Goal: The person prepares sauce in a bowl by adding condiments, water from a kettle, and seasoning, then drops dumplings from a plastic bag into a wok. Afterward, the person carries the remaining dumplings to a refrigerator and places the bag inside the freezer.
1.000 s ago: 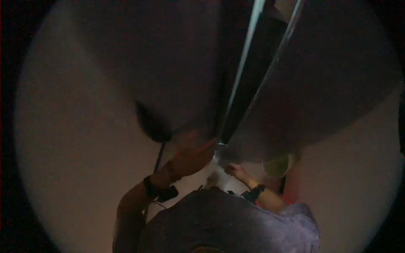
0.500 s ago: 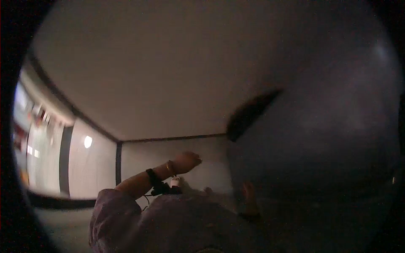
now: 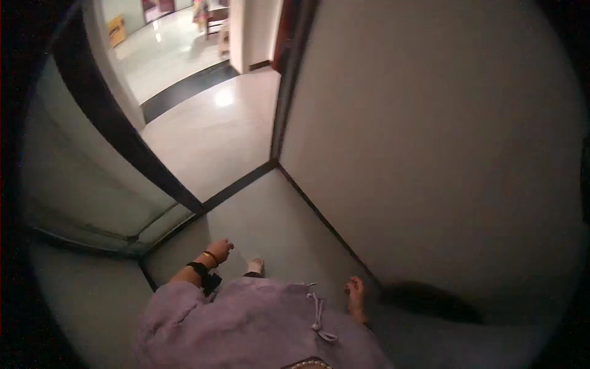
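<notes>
My left hand [image 3: 220,251] is out in front of my body at the lower left, with a bracelet and a black band [image 3: 198,269] on the wrist. It touches nothing that I can see, and its fingers are loosely bent and small in view. My right hand [image 3: 354,288] hangs at the lower right near the wall's base, its fingers partly curled and apart, with no object visible in it. Between the hands, the tip of a foot [image 3: 256,266] shows on the pale floor, beyond the purple top [image 3: 246,313].
A dark-framed doorway with a threshold [image 3: 239,185] lies ahead, a glass panel [image 3: 104,178] on its left and a plain wall [image 3: 430,135] on its right. Beyond are a shiny floor, a chair [image 3: 217,21] and a yellow object [image 3: 117,31].
The view has turned from a dim wall and dark surface to the doorway, which is now ahead and brighter. My left hand appears lower and farther left.
</notes>
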Tool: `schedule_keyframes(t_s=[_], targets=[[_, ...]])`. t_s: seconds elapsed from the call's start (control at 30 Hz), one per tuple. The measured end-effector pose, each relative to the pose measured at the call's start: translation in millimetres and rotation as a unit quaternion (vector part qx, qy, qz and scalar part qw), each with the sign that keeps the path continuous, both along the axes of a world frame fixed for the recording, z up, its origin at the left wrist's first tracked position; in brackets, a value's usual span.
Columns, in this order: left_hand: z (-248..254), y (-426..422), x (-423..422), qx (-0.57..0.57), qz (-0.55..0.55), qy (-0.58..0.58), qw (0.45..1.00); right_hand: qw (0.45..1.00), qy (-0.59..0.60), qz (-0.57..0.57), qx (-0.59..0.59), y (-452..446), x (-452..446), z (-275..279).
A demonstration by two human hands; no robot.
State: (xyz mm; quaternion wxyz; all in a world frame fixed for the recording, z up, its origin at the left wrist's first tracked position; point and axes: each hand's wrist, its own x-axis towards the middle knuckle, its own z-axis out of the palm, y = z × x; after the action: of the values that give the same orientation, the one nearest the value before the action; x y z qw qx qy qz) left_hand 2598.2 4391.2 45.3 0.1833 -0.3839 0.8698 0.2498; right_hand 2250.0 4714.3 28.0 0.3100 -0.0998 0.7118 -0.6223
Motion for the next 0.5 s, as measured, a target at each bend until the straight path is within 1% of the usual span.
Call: schedule_keyframes(t_s=[0.03, 0.07, 0.1, 0.13, 0.17, 0.2, 0.23, 0.27, 0.33, 0.37, 0.4, 0.43, 0.47, 0.5], targets=[[1, 7, 25, -0.025, 0.02, -0.013, 0.999, 0.999, -0.026, 0.013, 0.016, -7, 9, 3], [-8, -1, 36, -0.021, 0.036, -0.012, 0.999, 0.999, -0.025, 0.029, 0.02, -28, 2, -2], [-9, -3, 61, 0.037, 0.068, -0.039, 0.996, 0.992, 0.002, 0.097, 0.081, -40, 3, 1], [6, 16, 87, 0.08, 0.112, -0.054, 0.989, 0.976, 0.043, 0.176, 0.123, -45, 1, 16], [-3, -1, 97, 0.076, 0.124, -0.047, 0.988, 0.974, 0.051, 0.187, 0.119, -72, -4, 9], [-21, -23, 104, 0.052, 0.143, -0.03, 0.988, 0.956, 0.074, 0.226, 0.169, -93, -11, -21], [-21, -45, 111, 0.032, 0.162, -0.012, 0.986, 0.933, 0.098, 0.264, 0.223, -115, -9, -25], [-18, -67, 115, 0.034, 0.17, -0.008, 0.985, 0.931, 0.103, 0.271, 0.224, -132, -12, -29], [-2, -91, 111, 0.094, 0.202, -0.03, 0.974, 0.919, 0.046, 0.274, 0.281, -159, -18, -6], [-15, -98, 106, 0.093, 0.213, -0.025, 0.972, 0.888, 0.1, 0.327, 0.307, -169, -25, -13], [-31, -116, 104, 0.071, 0.182, -0.025, 0.98, 0.852, 0.157, 0.375, 0.329, -185, -24, -5], [-45, -132, 105, 0.043, 0.15, -0.025, 0.987, 0.926, -0.043, 0.327, 0.184, -149, -84, -147], [-39, -146, 105, 0.042, 0.162, -0.019, 0.986, 0.934, -0.253, 0.247, 0.05, -121, -134, -268], [-33, -157, 99, 0.046, 0.188, -0.008, 0.981, 0.913, -0.149, 0.349, 0.152, -154, -135, -226]])
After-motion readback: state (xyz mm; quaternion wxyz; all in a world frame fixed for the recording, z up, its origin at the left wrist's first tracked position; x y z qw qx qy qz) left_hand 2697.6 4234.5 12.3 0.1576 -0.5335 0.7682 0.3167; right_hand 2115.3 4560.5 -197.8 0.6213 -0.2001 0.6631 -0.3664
